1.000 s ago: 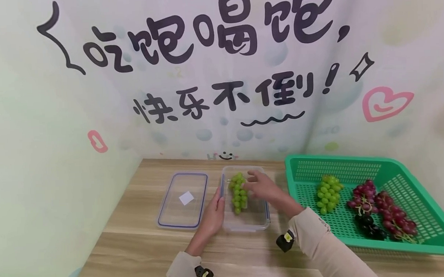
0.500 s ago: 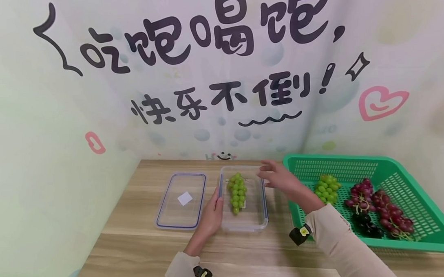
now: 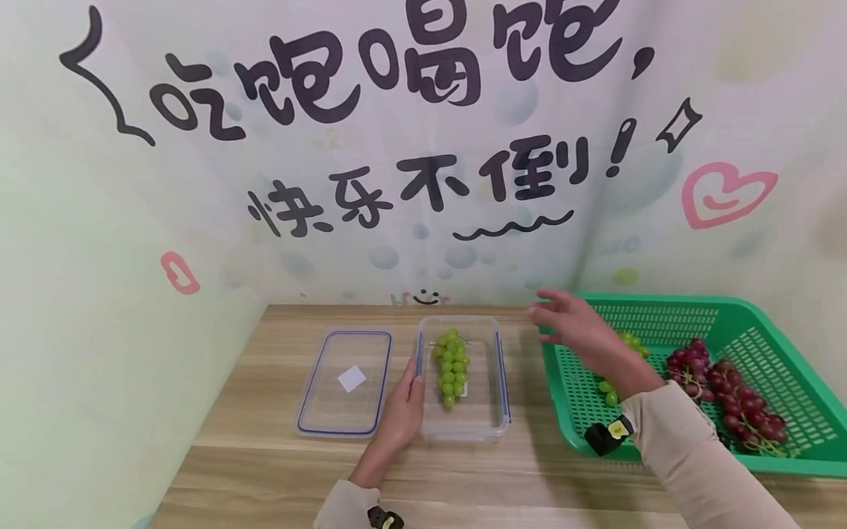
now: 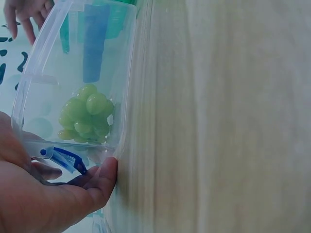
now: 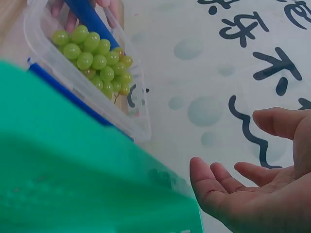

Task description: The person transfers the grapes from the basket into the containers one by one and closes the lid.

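Observation:
A clear plastic food container (image 3: 484,402) with blue-edged latches stands on the table, a bunch of green grapes (image 3: 453,370) inside it. At its left wall, my left hand (image 3: 401,413) holds the container; in the left wrist view, the fingers (image 4: 104,179) lie by a hanging latch flap. My right hand (image 3: 580,329) is in the air over the left rim of a green basket (image 3: 565,415), apart from the fruit. Its fingers are spread and loosely bent, with nothing between them, as the right wrist view shows.
The container's lid (image 3: 348,411), with a white label, lies on the table (image 3: 263,472) to the left. In the basket are more green grapes (image 3: 632,341), partly hidden by my right arm, and red grapes (image 3: 747,413). A printed cloth wall (image 3: 367,259) stands behind.
My right hand has moved right, from beside the green grapes in the container to above the basket's left rim. The left hand stays at the container, and the grapes inside it lie still.

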Motion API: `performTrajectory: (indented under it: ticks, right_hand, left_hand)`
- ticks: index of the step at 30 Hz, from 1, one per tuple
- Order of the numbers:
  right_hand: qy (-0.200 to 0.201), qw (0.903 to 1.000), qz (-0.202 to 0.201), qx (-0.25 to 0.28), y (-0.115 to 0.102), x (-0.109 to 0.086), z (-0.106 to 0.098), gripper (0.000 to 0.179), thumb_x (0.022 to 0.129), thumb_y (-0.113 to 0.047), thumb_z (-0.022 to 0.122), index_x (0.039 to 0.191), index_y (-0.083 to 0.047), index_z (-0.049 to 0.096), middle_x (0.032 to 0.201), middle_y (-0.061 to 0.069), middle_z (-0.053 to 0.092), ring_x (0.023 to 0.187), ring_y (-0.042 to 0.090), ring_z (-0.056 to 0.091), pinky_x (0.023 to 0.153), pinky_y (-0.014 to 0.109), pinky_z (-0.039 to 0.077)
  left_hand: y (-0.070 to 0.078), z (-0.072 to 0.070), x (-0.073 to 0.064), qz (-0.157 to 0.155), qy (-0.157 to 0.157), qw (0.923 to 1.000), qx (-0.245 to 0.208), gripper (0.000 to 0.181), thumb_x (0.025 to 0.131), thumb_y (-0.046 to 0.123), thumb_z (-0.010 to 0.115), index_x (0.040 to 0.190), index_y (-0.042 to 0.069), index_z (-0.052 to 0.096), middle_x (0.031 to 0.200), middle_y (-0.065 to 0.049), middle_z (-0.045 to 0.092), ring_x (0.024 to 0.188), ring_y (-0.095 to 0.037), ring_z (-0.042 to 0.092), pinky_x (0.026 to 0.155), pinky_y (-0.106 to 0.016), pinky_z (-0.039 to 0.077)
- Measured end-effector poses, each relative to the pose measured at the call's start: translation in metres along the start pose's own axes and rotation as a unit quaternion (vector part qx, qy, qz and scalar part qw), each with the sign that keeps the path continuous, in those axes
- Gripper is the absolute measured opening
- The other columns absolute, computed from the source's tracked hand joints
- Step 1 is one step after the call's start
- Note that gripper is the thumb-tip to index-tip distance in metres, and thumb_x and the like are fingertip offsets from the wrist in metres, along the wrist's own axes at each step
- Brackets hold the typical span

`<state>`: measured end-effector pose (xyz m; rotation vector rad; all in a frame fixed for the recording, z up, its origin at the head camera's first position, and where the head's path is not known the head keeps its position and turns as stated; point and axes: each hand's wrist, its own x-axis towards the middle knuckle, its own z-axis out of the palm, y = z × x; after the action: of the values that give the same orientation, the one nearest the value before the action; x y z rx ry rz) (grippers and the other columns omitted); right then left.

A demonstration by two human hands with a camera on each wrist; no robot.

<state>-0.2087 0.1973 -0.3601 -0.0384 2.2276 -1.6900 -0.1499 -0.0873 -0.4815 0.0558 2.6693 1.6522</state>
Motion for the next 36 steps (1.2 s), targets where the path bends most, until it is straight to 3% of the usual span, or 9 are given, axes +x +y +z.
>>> performTrajectory:
  ticks: [15, 24, 36]
  right_hand:
    - [0.02, 0.9987, 0.023, -0.041, 0.014, -0.009, -0.045, 0.074, 0.105, -0.035, 0.047, 0.159, -0.004, 0.006, 0.16, 0.028, 0.022, 0.141, 0.046, 0.035, 0.113, 0.055, 0.038]
    - [0.032, 0.9981, 0.045, -0.028, 0.027, -0.015, -0.071, 0.081, 0.105, -0.041, 0.046, 0.159, -0.003, 0.0, 0.161, 0.03, 0.013, 0.146, 0.046, 0.023, 0.114, 0.055, 0.037]
    - [0.056, 0.9943, 0.082, -0.039, 0.038, -0.022, -0.1, 0.085, 0.104, -0.047, 0.042, 0.158, -0.002, -0.006, 0.161, 0.032, 0.006, 0.146, 0.049, 0.018, 0.111, 0.056, 0.041]
  left_hand:
    - [0.0, -0.001, 0.001, -0.003, -0.004, 1.0, -0.007, 0.051, 0.108, 0.017, 0.035, 0.156, 0.001, 0.024, 0.155, -0.026, 0.033, 0.144, -0.041, 0.031, 0.118, -0.054, 0.027]
    - [-0.001, -0.001, 0.001, -0.004, -0.008, 0.9999, -0.005, 0.052, 0.109, 0.018, 0.034, 0.157, 0.002, 0.023, 0.156, -0.026, 0.032, 0.144, -0.041, 0.03, 0.118, -0.054, 0.027]
    - [0.001, -0.002, 0.0, -0.009, -0.016, 0.9998, -0.006, 0.052, 0.11, 0.019, 0.031, 0.158, 0.004, 0.021, 0.157, -0.025, 0.029, 0.145, -0.041, 0.028, 0.119, -0.054, 0.026]
